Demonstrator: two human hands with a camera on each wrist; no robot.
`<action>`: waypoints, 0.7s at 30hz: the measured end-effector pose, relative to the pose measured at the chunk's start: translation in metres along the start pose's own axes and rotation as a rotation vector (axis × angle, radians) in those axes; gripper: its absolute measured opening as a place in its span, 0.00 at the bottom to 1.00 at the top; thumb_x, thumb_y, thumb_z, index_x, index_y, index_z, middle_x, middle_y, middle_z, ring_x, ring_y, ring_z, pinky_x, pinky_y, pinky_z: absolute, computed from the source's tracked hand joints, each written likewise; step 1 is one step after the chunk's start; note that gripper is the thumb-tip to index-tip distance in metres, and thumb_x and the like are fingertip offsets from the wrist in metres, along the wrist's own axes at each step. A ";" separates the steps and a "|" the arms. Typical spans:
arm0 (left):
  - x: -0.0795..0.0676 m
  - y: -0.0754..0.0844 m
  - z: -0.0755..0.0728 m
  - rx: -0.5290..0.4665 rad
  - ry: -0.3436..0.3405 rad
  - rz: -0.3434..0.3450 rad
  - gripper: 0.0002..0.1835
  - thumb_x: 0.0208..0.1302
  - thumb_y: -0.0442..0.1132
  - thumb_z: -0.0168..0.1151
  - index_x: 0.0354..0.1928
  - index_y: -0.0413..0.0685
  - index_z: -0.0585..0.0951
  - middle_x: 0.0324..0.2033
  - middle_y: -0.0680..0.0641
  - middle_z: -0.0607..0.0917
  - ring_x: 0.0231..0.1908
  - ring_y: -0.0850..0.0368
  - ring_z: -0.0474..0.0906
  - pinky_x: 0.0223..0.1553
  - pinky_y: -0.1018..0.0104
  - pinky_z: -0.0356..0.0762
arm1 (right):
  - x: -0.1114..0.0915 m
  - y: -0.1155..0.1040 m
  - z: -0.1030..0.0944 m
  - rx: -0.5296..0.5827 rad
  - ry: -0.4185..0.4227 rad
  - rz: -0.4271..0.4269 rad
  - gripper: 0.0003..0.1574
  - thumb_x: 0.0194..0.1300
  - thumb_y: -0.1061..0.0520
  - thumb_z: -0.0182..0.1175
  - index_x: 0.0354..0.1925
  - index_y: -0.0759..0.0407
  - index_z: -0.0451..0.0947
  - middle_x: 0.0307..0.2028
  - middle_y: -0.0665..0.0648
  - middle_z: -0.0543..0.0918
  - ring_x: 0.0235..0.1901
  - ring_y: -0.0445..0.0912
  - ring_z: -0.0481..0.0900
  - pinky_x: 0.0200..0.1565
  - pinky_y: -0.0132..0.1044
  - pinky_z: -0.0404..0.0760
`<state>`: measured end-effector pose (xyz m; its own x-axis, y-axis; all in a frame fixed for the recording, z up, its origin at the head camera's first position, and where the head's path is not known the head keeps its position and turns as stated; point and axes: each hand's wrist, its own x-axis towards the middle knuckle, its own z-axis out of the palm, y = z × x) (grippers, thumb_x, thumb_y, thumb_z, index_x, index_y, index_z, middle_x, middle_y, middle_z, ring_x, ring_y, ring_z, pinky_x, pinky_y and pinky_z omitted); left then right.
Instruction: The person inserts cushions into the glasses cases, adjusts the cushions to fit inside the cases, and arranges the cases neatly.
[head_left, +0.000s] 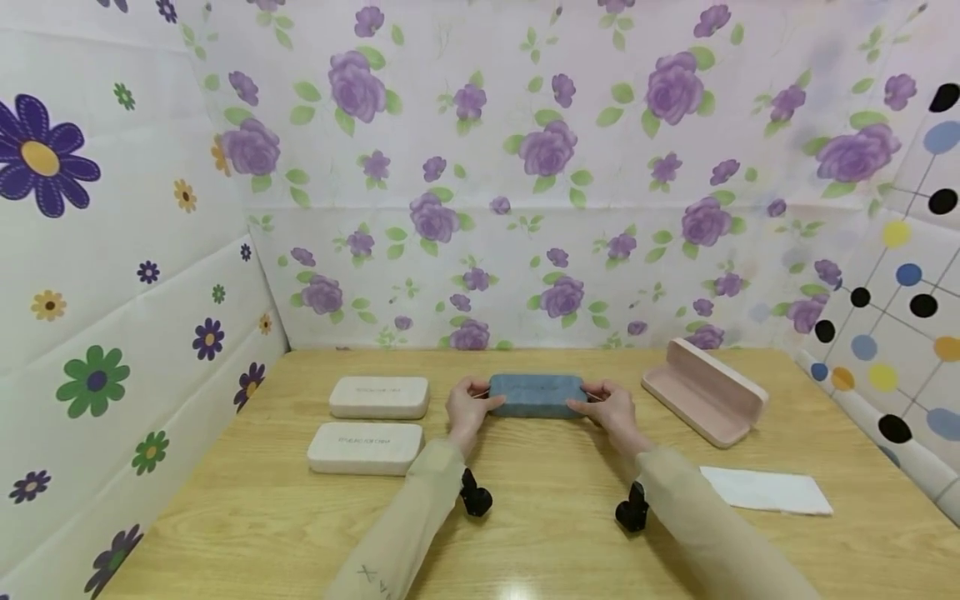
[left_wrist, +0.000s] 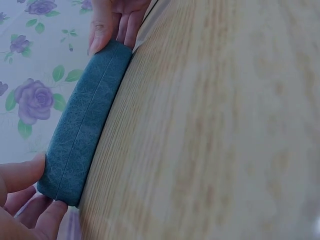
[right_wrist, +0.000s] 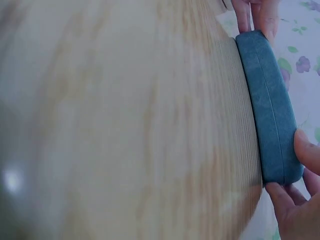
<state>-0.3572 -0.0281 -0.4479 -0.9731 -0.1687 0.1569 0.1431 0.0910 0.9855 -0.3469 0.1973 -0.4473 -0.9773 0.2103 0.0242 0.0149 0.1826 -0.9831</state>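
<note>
A blue glasses case [head_left: 536, 396] with a seam along its side lies closed at the middle of the table. My left hand [head_left: 468, 407] grips its left end, and my right hand [head_left: 609, 408] grips the right end. In the left wrist view, the left thumb [left_wrist: 24, 173] presses the lid edge while other fingers curl at the lower end. The right wrist view shows the right thumb [right_wrist: 306, 150] on the top edge, with fingertips at the bottom corner. The case sits close over the wooden tabletop.
Two white glasses cases [head_left: 379, 397] lie closed at the left, one nearer than the other. An open pink glasses case [head_left: 701, 404] stands at the back right. A folded white cloth [head_left: 767, 490] lies near it on the wooden table [head_left: 555, 533]. Flowered sheets [head_left: 495, 175] hang behind.
</note>
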 end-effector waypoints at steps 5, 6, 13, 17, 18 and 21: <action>-0.004 -0.002 -0.006 -0.050 -0.026 -0.056 0.15 0.47 0.27 0.69 0.37 0.33 0.75 0.39 0.39 0.76 0.42 0.46 0.75 0.35 0.55 0.75 | 0.000 0.005 -0.005 0.010 -0.093 0.017 0.29 0.50 0.62 0.69 0.50 0.68 0.72 0.54 0.65 0.70 0.56 0.55 0.65 0.45 0.40 0.74; -0.004 -0.002 -0.007 -0.062 -0.030 -0.065 0.16 0.47 0.27 0.69 0.38 0.33 0.75 0.39 0.39 0.76 0.42 0.46 0.75 0.35 0.54 0.75 | 0.001 0.005 -0.006 0.011 -0.112 0.012 0.30 0.50 0.62 0.69 0.51 0.68 0.72 0.55 0.66 0.69 0.56 0.56 0.64 0.45 0.40 0.74; -0.001 -0.006 -0.013 -0.153 -0.072 -0.138 0.18 0.47 0.27 0.69 0.41 0.32 0.74 0.41 0.39 0.76 0.42 0.48 0.75 0.35 0.55 0.74 | 0.003 0.006 -0.013 0.042 -0.182 0.021 0.32 0.50 0.62 0.69 0.53 0.68 0.71 0.56 0.65 0.69 0.57 0.56 0.63 0.45 0.38 0.74; 0.001 -0.008 -0.015 -0.170 -0.079 -0.161 0.18 0.48 0.28 0.69 0.41 0.33 0.74 0.42 0.40 0.76 0.42 0.49 0.74 0.36 0.55 0.74 | 0.002 0.005 -0.011 0.049 -0.178 0.034 0.31 0.50 0.63 0.68 0.53 0.68 0.71 0.55 0.65 0.69 0.57 0.56 0.64 0.44 0.38 0.75; 0.002 -0.008 -0.016 -0.177 -0.074 -0.164 0.18 0.48 0.28 0.68 0.42 0.33 0.75 0.42 0.40 0.76 0.42 0.49 0.74 0.36 0.55 0.74 | 0.002 0.004 -0.010 0.048 -0.172 0.038 0.31 0.50 0.63 0.68 0.52 0.68 0.71 0.55 0.65 0.70 0.56 0.55 0.64 0.44 0.38 0.75; 0.002 -0.007 -0.017 -0.189 -0.059 -0.160 0.17 0.49 0.27 0.68 0.42 0.33 0.75 0.41 0.40 0.76 0.41 0.49 0.74 0.37 0.53 0.73 | 0.002 0.002 -0.006 0.049 -0.167 0.042 0.30 0.50 0.63 0.68 0.53 0.68 0.71 0.55 0.65 0.69 0.55 0.56 0.65 0.43 0.38 0.75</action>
<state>-0.3566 -0.0458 -0.4533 -0.9942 -0.1077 -0.0002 0.0126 -0.1180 0.9929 -0.3471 0.2039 -0.4480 -0.9976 0.0532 -0.0436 0.0501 0.1288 -0.9904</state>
